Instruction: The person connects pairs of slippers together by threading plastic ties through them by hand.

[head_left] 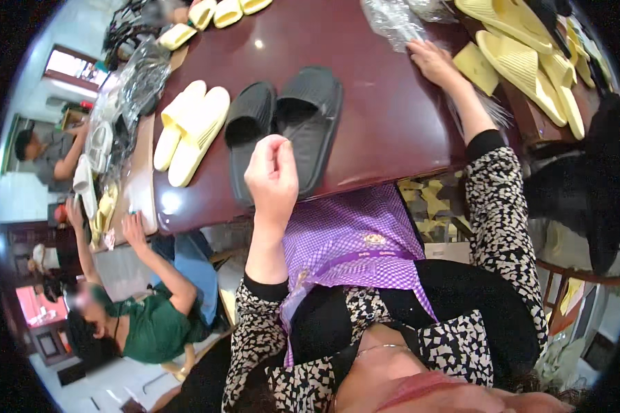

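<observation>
My left hand (273,175) is raised over the heel end of a pair of black slippers, its fingers curled in a pinch. Whether anything small sits between those fingers is hidden. The right black slipper (310,124) and the left black slipper (250,131) lie side by side on the dark red table (379,131). To their left is a pair of pale yellow slippers (191,132). Farther off on the right, my right hand (434,63) rests flat with fingers stretched out, touching the edge of some clear plastic bags (393,24).
Yellow slippers (530,76) are heaped at the right, beside a yellow square piece (477,69). More yellow slippers (227,12) stand at the far edge. On the left, a person in green (160,327) works by a table with plastic wrap (141,76).
</observation>
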Demonstrator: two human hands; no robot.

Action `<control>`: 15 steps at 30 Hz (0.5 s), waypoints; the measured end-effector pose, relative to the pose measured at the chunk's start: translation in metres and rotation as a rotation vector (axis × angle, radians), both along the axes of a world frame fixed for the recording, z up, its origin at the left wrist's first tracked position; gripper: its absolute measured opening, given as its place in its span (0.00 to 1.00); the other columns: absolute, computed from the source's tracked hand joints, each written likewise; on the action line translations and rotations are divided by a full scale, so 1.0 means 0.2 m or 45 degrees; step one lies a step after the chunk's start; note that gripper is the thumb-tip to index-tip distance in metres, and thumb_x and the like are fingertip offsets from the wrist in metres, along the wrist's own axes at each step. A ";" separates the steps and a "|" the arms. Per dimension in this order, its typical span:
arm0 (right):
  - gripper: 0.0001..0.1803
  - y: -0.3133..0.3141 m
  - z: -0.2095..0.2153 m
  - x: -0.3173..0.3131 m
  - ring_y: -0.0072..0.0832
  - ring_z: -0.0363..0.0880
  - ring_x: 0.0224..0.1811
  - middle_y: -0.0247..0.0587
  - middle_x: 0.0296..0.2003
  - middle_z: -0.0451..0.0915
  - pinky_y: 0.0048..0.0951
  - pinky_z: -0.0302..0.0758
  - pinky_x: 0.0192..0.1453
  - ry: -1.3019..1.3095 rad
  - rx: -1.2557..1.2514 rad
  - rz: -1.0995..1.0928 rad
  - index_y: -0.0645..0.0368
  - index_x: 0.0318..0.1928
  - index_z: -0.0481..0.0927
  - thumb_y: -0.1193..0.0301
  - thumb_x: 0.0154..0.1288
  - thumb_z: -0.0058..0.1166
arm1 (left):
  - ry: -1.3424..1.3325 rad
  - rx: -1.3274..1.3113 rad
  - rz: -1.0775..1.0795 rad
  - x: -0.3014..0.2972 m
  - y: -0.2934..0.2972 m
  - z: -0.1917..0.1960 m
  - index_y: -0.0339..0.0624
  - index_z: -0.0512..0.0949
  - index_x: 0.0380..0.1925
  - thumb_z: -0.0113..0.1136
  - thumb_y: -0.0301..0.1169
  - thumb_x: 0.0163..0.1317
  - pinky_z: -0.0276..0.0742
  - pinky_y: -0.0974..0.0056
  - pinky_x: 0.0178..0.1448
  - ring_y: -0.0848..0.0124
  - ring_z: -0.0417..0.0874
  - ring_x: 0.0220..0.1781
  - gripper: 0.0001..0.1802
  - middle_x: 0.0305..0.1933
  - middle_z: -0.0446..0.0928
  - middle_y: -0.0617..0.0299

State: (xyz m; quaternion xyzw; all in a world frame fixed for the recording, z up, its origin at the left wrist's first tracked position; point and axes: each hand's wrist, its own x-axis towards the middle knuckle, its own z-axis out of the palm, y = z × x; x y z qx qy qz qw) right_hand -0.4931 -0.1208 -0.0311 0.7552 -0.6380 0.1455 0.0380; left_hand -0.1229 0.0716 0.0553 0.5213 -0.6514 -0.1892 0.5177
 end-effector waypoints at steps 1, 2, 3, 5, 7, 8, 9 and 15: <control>0.22 0.02 0.00 -0.02 0.37 0.57 0.69 0.31 0.66 0.63 0.44 0.52 0.69 -0.002 0.005 0.024 0.43 0.62 0.67 0.62 0.69 0.40 | -0.076 -0.075 0.059 0.06 0.04 0.01 0.35 0.74 0.31 0.55 0.20 0.59 0.71 0.67 0.29 0.70 0.74 0.24 0.01 0.25 0.74 0.56; 0.20 0.05 0.01 -0.01 0.37 0.60 0.68 0.33 0.64 0.66 0.43 0.56 0.67 0.017 -0.038 0.013 0.46 0.60 0.70 0.63 0.69 0.42 | -0.154 -0.156 0.126 0.10 0.08 0.02 0.36 0.74 0.31 0.55 0.20 0.59 0.71 0.66 0.29 0.69 0.74 0.24 0.01 0.26 0.74 0.56; 0.19 0.07 0.03 0.01 0.37 0.63 0.66 0.35 0.62 0.69 0.42 0.59 0.66 0.036 -0.081 -0.002 0.49 0.58 0.73 0.64 0.68 0.44 | -0.158 -0.158 0.156 0.14 0.12 0.02 0.36 0.74 0.31 0.55 0.20 0.59 0.71 0.66 0.29 0.69 0.74 0.24 0.01 0.26 0.74 0.56; 0.18 0.11 0.08 0.06 0.38 0.67 0.63 0.37 0.59 0.71 0.39 0.62 0.64 -0.046 -0.195 0.066 0.51 0.56 0.74 0.66 0.67 0.45 | -0.164 -0.166 0.158 0.19 0.18 0.00 0.35 0.73 0.30 0.55 0.19 0.58 0.71 0.65 0.31 0.64 0.75 0.25 0.01 0.27 0.74 0.55; 0.15 0.16 0.15 0.12 0.39 0.73 0.58 0.41 0.54 0.76 0.35 0.68 0.60 -0.222 -0.407 0.172 0.54 0.52 0.77 0.71 0.65 0.48 | -0.176 -0.167 0.190 0.23 0.23 0.00 0.35 0.73 0.30 0.55 0.19 0.58 0.72 0.64 0.31 0.62 0.75 0.26 0.01 0.27 0.74 0.55; 0.15 0.22 0.25 0.26 0.40 0.75 0.54 0.44 0.51 0.78 0.32 0.71 0.57 -0.455 -0.418 0.325 0.57 0.50 0.78 0.75 0.63 0.48 | -0.229 -0.195 0.188 0.25 0.23 -0.01 0.35 0.73 0.29 0.55 0.19 0.57 0.72 0.62 0.32 0.61 0.75 0.26 0.02 0.27 0.73 0.54; 0.15 0.33 0.36 0.46 0.40 0.78 0.50 0.46 0.47 0.79 0.29 0.73 0.54 -0.683 -0.421 0.465 0.59 0.48 0.79 0.79 0.61 0.48 | -0.276 -0.220 0.173 0.27 0.23 -0.02 0.35 0.73 0.29 0.56 0.19 0.57 0.72 0.61 0.32 0.59 0.75 0.27 0.02 0.26 0.73 0.54; 0.17 0.76 0.53 1.06 0.42 0.78 0.49 0.47 0.43 0.80 0.34 0.74 0.53 -0.796 -0.136 1.170 0.61 0.46 0.78 0.79 0.53 0.58 | -0.421 -0.264 0.175 0.26 0.21 -0.02 0.37 0.73 0.27 0.56 0.19 0.53 0.71 0.55 0.35 0.53 0.74 0.30 0.03 0.26 0.72 0.52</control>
